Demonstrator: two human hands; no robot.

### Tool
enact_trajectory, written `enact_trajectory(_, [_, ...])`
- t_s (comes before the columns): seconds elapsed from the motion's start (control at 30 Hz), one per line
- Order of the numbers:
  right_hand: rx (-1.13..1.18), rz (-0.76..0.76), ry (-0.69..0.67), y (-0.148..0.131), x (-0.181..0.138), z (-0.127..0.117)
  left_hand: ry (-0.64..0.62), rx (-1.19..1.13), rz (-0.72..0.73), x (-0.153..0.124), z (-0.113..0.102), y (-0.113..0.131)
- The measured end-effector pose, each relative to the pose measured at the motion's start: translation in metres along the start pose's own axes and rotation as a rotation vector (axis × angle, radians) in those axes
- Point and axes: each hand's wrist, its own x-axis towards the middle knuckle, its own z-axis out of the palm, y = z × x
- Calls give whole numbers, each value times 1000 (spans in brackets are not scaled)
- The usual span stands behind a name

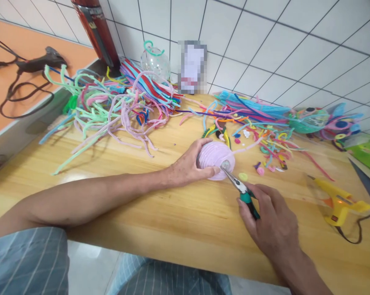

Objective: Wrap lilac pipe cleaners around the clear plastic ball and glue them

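Note:
My left hand point(192, 162) is wrapped round the left side of a ball point(214, 157) wound with pale lilac pipe cleaner, its thumb pressing on the front. One loose lilac strand point(249, 145) sticks out to the right of the ball. A small clear patch shows at the ball's lower right end. My right hand point(269, 217) grips long-nose pliers point(240, 187) with green and black handles. The tips of the pliers touch that clear patch; whether the jaws pinch something there I cannot tell.
Piles of pipe cleaners point(123, 110) lie at the back left, more point(252, 108) at the back right. Coloured scraps point(271, 147) are scattered beyond my right hand. A yellow glue gun point(338, 200) stands right. A phone point(192, 67) leans on the tiled wall beside a clear ball point(155, 65).

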Motion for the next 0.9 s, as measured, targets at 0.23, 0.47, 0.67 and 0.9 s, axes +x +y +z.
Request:
enact_trajectory(0.23, [-105, -63, -12, 22, -3, -9, -14, -37, -14, 3, 0, -2])
enact_trajectory(0.47, [-58, -138, 8, 33, 8, -1, -36, -12, 3, 7, -4, -1])
enact_trajectory(0.67, [-69, -176, 34, 32, 15, 7, -50, 9, 6, 8, -6, -2])
enact_trajectory(0.9, [-41, -142, 18, 33, 15, 9, -66, 9, 3, 9, -7, -1])
